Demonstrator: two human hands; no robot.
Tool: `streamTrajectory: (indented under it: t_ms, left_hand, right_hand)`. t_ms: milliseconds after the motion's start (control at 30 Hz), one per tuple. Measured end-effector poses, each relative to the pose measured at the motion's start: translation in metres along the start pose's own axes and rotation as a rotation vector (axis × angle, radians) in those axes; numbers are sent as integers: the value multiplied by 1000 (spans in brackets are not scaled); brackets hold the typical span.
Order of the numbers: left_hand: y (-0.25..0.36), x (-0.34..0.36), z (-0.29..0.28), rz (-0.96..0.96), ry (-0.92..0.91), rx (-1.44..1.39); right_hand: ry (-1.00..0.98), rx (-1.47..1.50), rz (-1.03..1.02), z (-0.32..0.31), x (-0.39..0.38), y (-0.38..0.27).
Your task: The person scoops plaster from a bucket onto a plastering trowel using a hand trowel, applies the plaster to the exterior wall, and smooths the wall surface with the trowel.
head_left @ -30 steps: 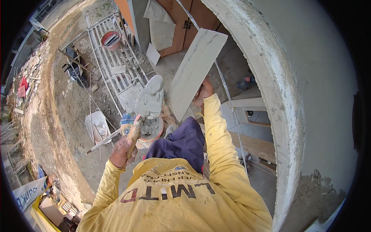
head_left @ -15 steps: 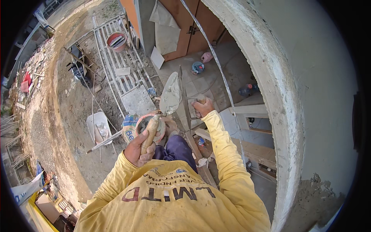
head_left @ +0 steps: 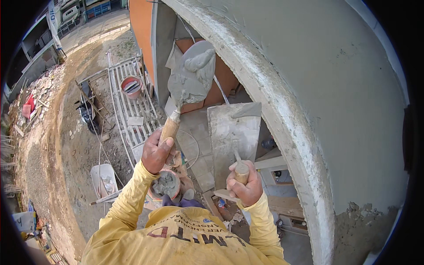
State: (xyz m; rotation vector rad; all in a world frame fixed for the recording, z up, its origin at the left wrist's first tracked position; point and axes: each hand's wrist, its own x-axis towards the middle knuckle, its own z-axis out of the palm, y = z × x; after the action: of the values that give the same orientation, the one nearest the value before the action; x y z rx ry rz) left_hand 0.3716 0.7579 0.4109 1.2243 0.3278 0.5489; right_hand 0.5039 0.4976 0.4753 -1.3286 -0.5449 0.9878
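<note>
Closed around a wooden handle, my left hand [head_left: 157, 153] holds up a trowel [head_left: 176, 90] whose rounded blade carries a thick lump of wet grey mortar [head_left: 197, 66]. My right hand [head_left: 245, 183] grips the handle of a flat plastering trowel [head_left: 227, 132], a wide plate smeared with grey mortar. Both blades are raised in front of me, side by side and apart, with the mortar-laden one farther away. Below my left forearm stands a bucket of mortar [head_left: 166, 183], partly hidden by my hand and sleeve.
A concrete edge [head_left: 282, 97] curves along my right, beside a smooth grey plastered wall [head_left: 353, 110]. Down to the left are a slatted metal scaffold platform [head_left: 128, 104], a red bucket [head_left: 131, 86] on it, a wheelbarrow [head_left: 104, 180] and a parked motorcycle [head_left: 88, 115].
My left hand has lifted the loaded trowel up and away from me. The right-hand trowel has turned from edge-on to show its flat face, and my view has tilted upward.
</note>
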Motion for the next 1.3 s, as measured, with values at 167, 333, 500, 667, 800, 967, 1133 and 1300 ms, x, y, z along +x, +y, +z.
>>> streamTrajectory:
  t_ms: [167,333,500,667,800,967,1133,1300]
  left_hand:
    - [21,21,59,265,-99,-33]
    - [42,32,110,332,-213,-96]
    - [54,37,137,360,-251,-22]
    - [57,38,153,431,-299,-4]
    - [57,38,162,430,-304,-25]
    - [51,42,163,424,-315,-35]
    - [55,41,162,446,-338,-5]
    - [49,36,170,373,-330,-43]
  right_hand:
    - [383,-1191,-678,23,-31,-85]
    - [500,-1672,-738,12,-53,-137]
    - [577,-1794,-717,1,-53,-154]
    - [634,-1824,-683,-7,-48,-158]
    - [725,-1816,-612,-7,-52,-159]
    - [737,-1830,-561,-8,-58,-164]
    - [772,-1836,-498,-12,-69,-180]
    - [844,-1883,-563,-18,-62,-185]
